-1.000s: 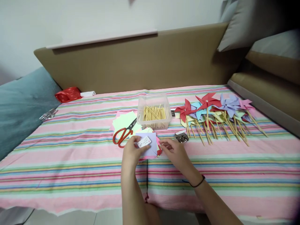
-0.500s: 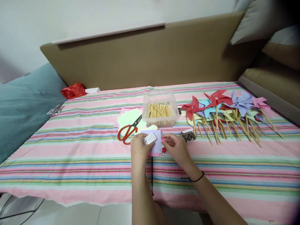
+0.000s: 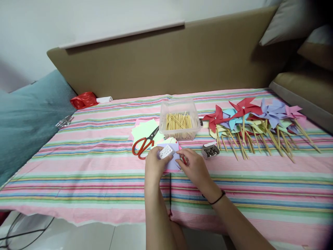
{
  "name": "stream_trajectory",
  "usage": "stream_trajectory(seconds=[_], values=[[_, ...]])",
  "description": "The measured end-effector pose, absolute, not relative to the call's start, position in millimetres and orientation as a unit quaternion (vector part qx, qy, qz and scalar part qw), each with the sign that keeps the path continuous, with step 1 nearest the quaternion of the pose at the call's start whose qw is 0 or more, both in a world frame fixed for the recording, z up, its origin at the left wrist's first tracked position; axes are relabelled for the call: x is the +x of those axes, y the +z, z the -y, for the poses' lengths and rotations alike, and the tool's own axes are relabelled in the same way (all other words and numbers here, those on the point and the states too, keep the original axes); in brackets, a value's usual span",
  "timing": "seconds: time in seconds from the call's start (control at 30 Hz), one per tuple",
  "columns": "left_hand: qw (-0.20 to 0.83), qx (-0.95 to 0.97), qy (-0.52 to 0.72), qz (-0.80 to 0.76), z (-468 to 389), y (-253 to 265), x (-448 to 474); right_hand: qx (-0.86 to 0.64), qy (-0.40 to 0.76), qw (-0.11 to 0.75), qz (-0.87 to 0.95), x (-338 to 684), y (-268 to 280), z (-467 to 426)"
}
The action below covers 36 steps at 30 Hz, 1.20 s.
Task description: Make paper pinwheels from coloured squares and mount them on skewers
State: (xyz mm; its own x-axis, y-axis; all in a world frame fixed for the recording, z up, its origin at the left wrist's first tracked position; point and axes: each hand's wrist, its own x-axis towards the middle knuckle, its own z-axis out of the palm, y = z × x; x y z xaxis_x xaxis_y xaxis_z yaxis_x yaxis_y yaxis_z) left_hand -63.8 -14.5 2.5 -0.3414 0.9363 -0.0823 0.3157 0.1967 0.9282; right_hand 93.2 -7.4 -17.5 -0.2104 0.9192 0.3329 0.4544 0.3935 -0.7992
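My left hand [image 3: 155,162] is closed on a small white printed block [image 3: 167,151], pressing it onto a square of purple paper [image 3: 172,166]. Pink and pale sheets show beneath the purple one. At the paper's right edge, the thumb and forefinger of my right hand [image 3: 192,165] are pinched on it. Something red shows beneath those fingers, too covered to name. Just left of the paper lie scissors [image 3: 142,147] with red handles, partly over pale green sheets [image 3: 142,131]. Close to my right hand stands a small box of metal pins [image 3: 210,150].
Behind my hands stands a clear plastic tub [image 3: 179,133] of short wooden sticks. Several paper pinwheels [image 3: 244,107] on sticks lie in a heap at the right. A red plastic bag [image 3: 84,100] is at the far left, on the striped cloth [image 3: 91,166].
The view has shifted slightly. My right thumb has moved left onto the purple paper's edge, and more of the red thing shows between my right fingers. My left hand still holds the white block.
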Motion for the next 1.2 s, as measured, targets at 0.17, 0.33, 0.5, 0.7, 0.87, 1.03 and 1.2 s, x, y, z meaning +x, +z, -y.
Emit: stream_trajectory(seconds=[0.17, 0.33, 0.5, 0.7, 0.87, 1.03, 1.2], values=[[0.375, 0.447, 0.427, -0.691, 16.4, 7.8, -65.8, -0.502, 0.361, 0.440, 0.651, 91.6, -21.1, 5.6], [0.366, 0.433, 0.428, -0.704, 15.2, 6.1, -65.1, -0.508, 0.429, 0.464, 0.586, 114.3, -15.4, 5.1], [0.296, 0.482, 0.299, -0.768, 11.8, 11.0, -61.2, -0.512, 0.476, 0.543, 0.465, 161.3, -2.9, 6.9], [0.238, 0.495, 0.227, -0.804, 7.8, 15.4, -54.7, -0.494, 0.488, 0.618, 0.369, 181.8, 4.5, 8.4], [0.203, 0.514, 0.190, -0.812, 5.5, 17.3, -51.6, -0.477, 0.499, 0.621, 0.373, 180.5, 3.5, 7.6], [0.167, 0.515, 0.177, -0.822, 6.4, 16.8, -43.4, -0.452, 0.486, 0.642, 0.384, 181.3, 5.8, 9.8], [0.121, 0.512, 0.271, -0.806, 13.2, 21.4, -36.5, -0.405, 0.502, 0.673, 0.363, 177.7, 18.1, 13.2]])
